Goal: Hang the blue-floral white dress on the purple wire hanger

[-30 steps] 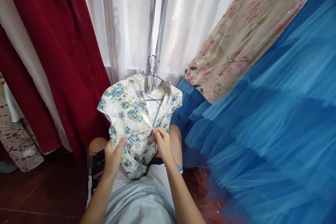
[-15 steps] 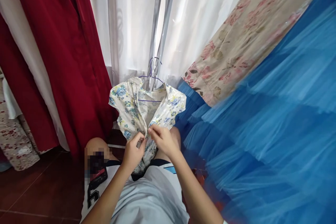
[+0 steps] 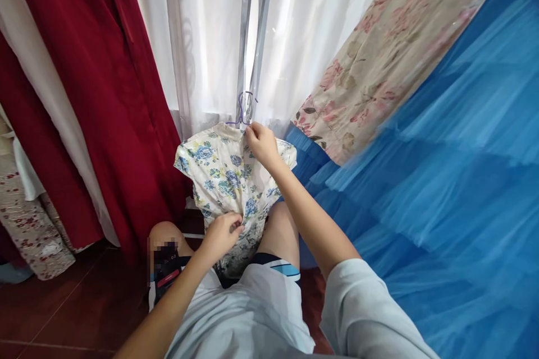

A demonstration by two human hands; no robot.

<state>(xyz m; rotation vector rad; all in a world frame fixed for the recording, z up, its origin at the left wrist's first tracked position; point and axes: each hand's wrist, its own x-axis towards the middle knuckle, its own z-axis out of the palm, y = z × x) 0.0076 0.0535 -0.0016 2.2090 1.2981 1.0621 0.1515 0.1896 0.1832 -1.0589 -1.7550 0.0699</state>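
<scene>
A white dress with blue and yellow flowers hangs in front of me on a thin purple wire hanger, its lower end between my thighs. The front edges meet in a line down the middle. At the top of that line, by the neckline, my right hand is closed in a pinch; the small part between its fingertips is hidden. Lower on the front, my left hand pinches the cloth beside the middle line with curled fingers.
A dark red drape hangs on the left. White curtains with grey straps hang behind. To the right are a beige flowered cloth and a layered blue tulle skirt. A phone-like device lies by my left thigh.
My right hand has moved up from mid-front to the neckline. The dress front, open in a V before, is now closed. My left hand stays low on the front.
</scene>
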